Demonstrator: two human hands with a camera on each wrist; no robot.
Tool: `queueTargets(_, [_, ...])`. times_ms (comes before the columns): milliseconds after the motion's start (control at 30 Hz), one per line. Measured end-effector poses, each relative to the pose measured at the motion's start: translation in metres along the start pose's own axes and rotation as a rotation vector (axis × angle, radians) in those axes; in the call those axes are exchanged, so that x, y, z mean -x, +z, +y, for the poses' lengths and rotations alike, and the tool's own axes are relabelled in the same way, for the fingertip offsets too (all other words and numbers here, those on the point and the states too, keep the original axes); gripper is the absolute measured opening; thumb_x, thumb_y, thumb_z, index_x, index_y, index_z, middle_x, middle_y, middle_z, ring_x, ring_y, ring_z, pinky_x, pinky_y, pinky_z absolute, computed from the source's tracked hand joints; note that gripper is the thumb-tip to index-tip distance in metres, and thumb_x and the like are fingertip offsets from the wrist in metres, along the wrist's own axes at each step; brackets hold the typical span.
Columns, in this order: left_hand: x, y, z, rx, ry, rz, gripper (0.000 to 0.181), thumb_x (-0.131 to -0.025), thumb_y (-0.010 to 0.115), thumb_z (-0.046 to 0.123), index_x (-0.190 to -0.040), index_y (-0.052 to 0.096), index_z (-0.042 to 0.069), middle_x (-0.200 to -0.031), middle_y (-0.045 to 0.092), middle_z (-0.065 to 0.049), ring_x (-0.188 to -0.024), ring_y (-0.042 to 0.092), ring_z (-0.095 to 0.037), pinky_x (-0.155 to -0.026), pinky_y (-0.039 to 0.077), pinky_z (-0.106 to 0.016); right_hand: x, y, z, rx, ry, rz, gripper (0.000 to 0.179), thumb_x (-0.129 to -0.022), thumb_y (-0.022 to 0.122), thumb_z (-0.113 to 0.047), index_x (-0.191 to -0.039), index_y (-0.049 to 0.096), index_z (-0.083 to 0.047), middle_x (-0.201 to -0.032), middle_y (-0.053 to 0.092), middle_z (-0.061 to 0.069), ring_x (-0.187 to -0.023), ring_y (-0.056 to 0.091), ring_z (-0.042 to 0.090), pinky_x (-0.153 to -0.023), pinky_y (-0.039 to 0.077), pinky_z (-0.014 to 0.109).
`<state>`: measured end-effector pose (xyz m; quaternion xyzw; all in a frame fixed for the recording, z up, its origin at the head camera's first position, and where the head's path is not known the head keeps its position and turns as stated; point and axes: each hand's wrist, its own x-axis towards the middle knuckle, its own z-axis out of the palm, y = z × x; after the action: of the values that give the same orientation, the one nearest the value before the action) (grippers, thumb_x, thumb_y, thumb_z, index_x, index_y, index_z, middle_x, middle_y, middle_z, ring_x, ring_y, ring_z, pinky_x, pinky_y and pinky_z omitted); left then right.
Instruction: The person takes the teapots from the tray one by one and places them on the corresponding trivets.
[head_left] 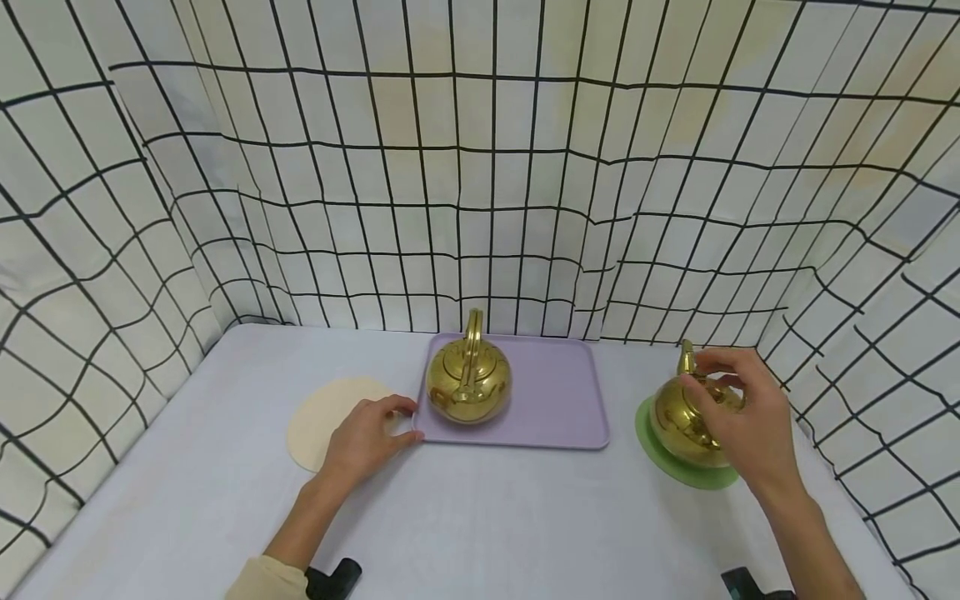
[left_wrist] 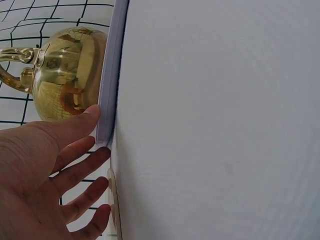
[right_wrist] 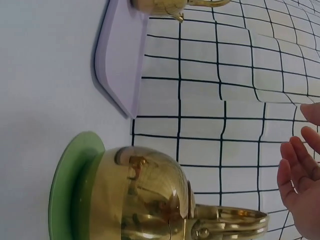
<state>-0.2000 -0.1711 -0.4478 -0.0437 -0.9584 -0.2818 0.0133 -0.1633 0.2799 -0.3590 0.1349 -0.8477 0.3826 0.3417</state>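
A shiny brass teapot [head_left: 461, 387] with an arched handle stands on the left part of a lilac tray [head_left: 558, 392]. At the tray's left front corner is my left hand [head_left: 360, 442]; in the left wrist view its thumb touches the tray's rim and the other fingers spread beside it. A second brass teapot [head_left: 686, 425] sits on a round green mat [head_left: 697, 477] to the right. Over that teapot hovers my right hand [head_left: 750, 417]. The right wrist view shows this hand [right_wrist: 305, 185] apart from the teapot's handle [right_wrist: 240, 222], fingers loosely bent and holding nothing.
A round cream mat [head_left: 326, 412] lies left of the tray, partly behind my left hand. White walls with a black grid [head_left: 517, 183] enclose the white table [head_left: 525, 525] at the back and both sides. The right wall stands close beside my right hand.
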Motion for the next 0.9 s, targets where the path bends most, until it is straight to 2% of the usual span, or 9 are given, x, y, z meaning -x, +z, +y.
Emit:
queueTargets(133, [-0.001,0.000,0.000,-0.001,0.006,0.005,0.040,-0.088,0.084,0.032,-0.124,0.073,0.019,-0.128,0.073,-0.008,-0.125,0.064,-0.035,-0.102,0.052,-0.056,0.001,0.010,-0.001,-0.012,0.008,-0.081,0.037,-0.085,0.081,0.006,-0.119,0.068,-0.003,-0.112,0.064,-0.008,-0.103,0.060,-0.004,-0.090,0.046,0.005])
queueTargets(300, [-0.001,-0.001,0.000,0.001,0.003,0.002,0.040,-0.088,0.084,0.033,-0.124,0.073,0.020,-0.128,0.073,-0.008,-0.125,0.063,-0.035,-0.102,0.052,-0.057,0.005,0.025,-0.002,0.006,0.080,-0.180,0.034,-0.091,0.080,-0.008,-0.122,0.068,-0.012,-0.118,0.067,-0.002,-0.104,0.055,-0.014,-0.092,0.046,0.007])
queueTargets(367, [0.000,-0.001,-0.001,0.005,0.001,0.002,0.040,-0.088,0.084,0.033,-0.125,0.073,0.019,-0.128,0.073,-0.008,-0.126,0.063,-0.035,-0.102,0.052,-0.057,0.007,0.032,-0.001,0.028,0.099,-0.217,0.032,-0.093,0.079,-0.013,-0.122,0.067,-0.013,-0.120,0.068,0.001,-0.105,0.055,-0.013,-0.091,0.046,0.008])
queueTargets(467, [0.000,-0.001,-0.001,0.008,0.004,0.001,0.040,-0.088,0.084,0.032,-0.124,0.073,0.019,-0.128,0.073,-0.008,-0.126,0.063,-0.035,-0.103,0.052,-0.057,0.010,0.044,0.001,0.029,0.136,-0.285,0.032,-0.094,0.079,-0.015,-0.123,0.066,-0.012,-0.123,0.068,0.006,-0.111,0.061,-0.001,-0.092,0.050,0.014])
queueTargets(567, [0.000,-0.001,-0.001,0.012,0.009,0.000,0.040,-0.088,0.084,0.032,-0.124,0.074,0.018,-0.129,0.074,-0.008,-0.126,0.063,-0.035,-0.104,0.051,-0.057,0.012,0.054,0.004,0.021,0.170,-0.350,0.034,-0.094,0.078,-0.015,-0.125,0.066,-0.010,-0.126,0.067,0.009,-0.118,0.064,0.019,-0.094,0.056,0.026])
queueTargets(633, [-0.001,0.000,-0.001,0.015,0.014,0.001,0.040,-0.088,0.084,0.032,-0.124,0.074,0.018,-0.129,0.074,-0.008,-0.127,0.063,-0.035,-0.104,0.051,-0.058,0.014,0.060,0.007,0.011,0.190,-0.385,0.036,-0.093,0.078,-0.013,-0.126,0.065,-0.009,-0.127,0.067,0.010,-0.121,0.064,0.027,-0.096,0.057,0.036])
queueTargets(767, [-0.002,0.000,-0.001,0.016,0.023,0.005,0.040,-0.088,0.084,0.031,-0.124,0.073,0.018,-0.129,0.074,-0.008,-0.128,0.063,-0.036,-0.105,0.051,-0.057,0.019,0.073,0.012,-0.012,0.200,-0.441,0.038,-0.093,0.079,-0.014,-0.127,0.065,-0.007,-0.128,0.068,0.011,-0.123,0.064,0.032,-0.099,0.058,0.049])
queueTargets(900, [-0.001,0.001,-0.002,0.010,0.021,0.004,0.040,-0.088,0.084,0.032,-0.124,0.074,0.018,-0.128,0.074,-0.008,-0.126,0.063,-0.036,-0.104,0.051,-0.057,0.025,0.084,0.015,-0.046,0.205,-0.495,0.038,-0.093,0.079,-0.017,-0.127,0.065,-0.005,-0.129,0.068,0.011,-0.126,0.062,0.033,-0.103,0.056,0.054])
